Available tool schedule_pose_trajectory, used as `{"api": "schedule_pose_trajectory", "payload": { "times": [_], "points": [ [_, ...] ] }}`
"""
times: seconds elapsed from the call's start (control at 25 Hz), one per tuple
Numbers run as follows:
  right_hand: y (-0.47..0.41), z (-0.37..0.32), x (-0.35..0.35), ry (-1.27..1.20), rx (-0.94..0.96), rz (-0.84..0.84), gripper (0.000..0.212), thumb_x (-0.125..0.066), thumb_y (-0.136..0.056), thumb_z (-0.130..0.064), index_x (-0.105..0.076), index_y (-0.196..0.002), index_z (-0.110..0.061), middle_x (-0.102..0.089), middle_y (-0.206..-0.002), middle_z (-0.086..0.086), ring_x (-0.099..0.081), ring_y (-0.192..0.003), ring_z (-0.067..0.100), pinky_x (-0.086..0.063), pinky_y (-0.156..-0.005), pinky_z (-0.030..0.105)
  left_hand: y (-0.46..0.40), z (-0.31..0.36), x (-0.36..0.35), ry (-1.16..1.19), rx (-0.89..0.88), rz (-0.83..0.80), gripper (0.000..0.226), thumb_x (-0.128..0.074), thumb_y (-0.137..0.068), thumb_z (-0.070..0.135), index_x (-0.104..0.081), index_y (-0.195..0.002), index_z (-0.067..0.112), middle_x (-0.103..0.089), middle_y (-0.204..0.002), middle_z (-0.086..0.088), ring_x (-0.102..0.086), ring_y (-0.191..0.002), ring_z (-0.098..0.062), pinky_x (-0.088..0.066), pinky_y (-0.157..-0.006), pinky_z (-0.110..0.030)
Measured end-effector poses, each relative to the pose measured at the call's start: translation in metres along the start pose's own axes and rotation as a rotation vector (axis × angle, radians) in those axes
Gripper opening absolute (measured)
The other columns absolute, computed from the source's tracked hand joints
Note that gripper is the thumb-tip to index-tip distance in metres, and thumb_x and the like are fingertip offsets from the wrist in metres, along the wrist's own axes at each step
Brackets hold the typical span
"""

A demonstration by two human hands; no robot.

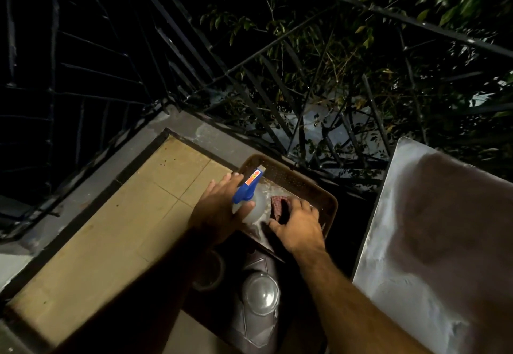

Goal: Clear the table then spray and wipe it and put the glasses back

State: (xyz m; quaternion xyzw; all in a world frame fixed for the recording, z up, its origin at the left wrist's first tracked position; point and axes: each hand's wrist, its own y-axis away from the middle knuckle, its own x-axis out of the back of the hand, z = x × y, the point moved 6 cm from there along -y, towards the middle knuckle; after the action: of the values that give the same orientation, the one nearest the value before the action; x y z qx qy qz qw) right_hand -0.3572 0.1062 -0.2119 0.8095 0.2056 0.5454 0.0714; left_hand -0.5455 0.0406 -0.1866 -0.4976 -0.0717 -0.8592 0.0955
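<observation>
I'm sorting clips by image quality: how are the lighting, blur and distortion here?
Head view: night scene, with the railing and leaves nearly black; light falls mainly on the tiled floor and the table, where a soft shadow lies; the left hand at the spray bottle is slightly motion-blurred; the right hand is sharper; the wide lens bends the railing bars.

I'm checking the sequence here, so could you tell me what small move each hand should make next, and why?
Probably close both grips and lift: the left hand is wrapped around the spray bottle, the right hand rests on the cloth, both over the brown tray, and the table appears cleared.
</observation>
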Motion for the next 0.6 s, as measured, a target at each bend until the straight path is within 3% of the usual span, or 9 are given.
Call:
{"api": "schedule_pose_trajectory", "payload": {
  "times": [0.12,0.24,0.32,0.4,0.48,0.6],
  "points": [
    [-0.01,0.002,-0.022,0.084,-0.029,-0.092,0.093,-0.066,-0.075,-0.064,-0.023,-0.15,-0.029,-0.021,-0.158,0.0,-0.018,-0.141,0.036,-0.02,-0.116,0.052,-0.014,-0.002,-0.005,0.001,-0.035,0.031,0.105,-0.033,-0.077,0.089,-0.05,-0.149,0.015,-0.055,-0.151,-0.003,-0.047,-0.143,-0.019,-0.026,-0.124,-0.039],
    [-0.016,0.004,-0.038,0.108,-0.089,-0.163,0.096,-0.066,-0.078,-0.062,-0.015,-0.153,-0.032,-0.007,-0.162,-0.003,-0.008,-0.144,0.043,-0.018,-0.115,0.058,-0.023,0.009,0.003,0.064,-0.177,0.201,0.078,-0.072,-0.077,0.063,-0.066,-0.134,0.011,-0.075,-0.121,-0.003,-0.067,-0.113,-0.015,-0.036,-0.107,-0.013],
    [-0.016,0.004,-0.046,0.114,-0.107,-0.185,0.094,-0.067,-0.08,-0.057,-0.013,-0.153,-0.032,-0.004,-0.162,-0.003,-0.004,-0.144,0.045,-0.021,-0.113,0.061,-0.026,0.015,0.007,0.123,-0.278,0.234,0.062,-0.085,-0.075,0.045,-0.071,-0.122,0.006,-0.077,-0.102,-0.004,-0.066,-0.096,-0.012,-0.037,-0.094,-0.004],
    [-0.017,0.005,-0.053,0.077,-0.124,-0.21,0.093,-0.065,-0.083,-0.051,-0.008,-0.154,-0.032,0.002,-0.162,-0.003,0.004,-0.145,0.045,-0.021,-0.112,0.064,-0.026,0.017,0.007,0.15,-0.266,0.22,0.054,-0.084,-0.077,0.039,-0.072,-0.118,0.005,-0.077,-0.099,-0.007,-0.067,-0.092,-0.016,-0.047,-0.089,-0.017],
    [-0.017,0.006,-0.06,0.036,-0.159,-0.245,0.092,-0.06,-0.088,-0.045,0.002,-0.154,-0.033,0.013,-0.162,-0.002,0.014,-0.144,0.045,-0.01,-0.113,0.065,-0.026,0.015,0.002,0.195,-0.185,0.205,0.045,-0.08,-0.082,0.038,-0.073,-0.112,0.004,-0.076,-0.097,-0.009,-0.068,-0.084,-0.017,-0.055,-0.083,-0.029],
    [-0.02,0.008,-0.068,0.017,-0.181,-0.258,0.089,-0.057,-0.091,-0.037,0.007,-0.153,-0.034,0.019,-0.161,0.002,0.017,-0.144,0.043,-0.003,-0.114,0.063,-0.024,0.01,-0.012,0.346,-0.004,0.107,0.033,-0.075,-0.09,0.032,-0.071,-0.113,0.009,-0.072,-0.094,-0.004,-0.065,-0.083,-0.013,-0.057,-0.078,-0.033]
  ]
}}
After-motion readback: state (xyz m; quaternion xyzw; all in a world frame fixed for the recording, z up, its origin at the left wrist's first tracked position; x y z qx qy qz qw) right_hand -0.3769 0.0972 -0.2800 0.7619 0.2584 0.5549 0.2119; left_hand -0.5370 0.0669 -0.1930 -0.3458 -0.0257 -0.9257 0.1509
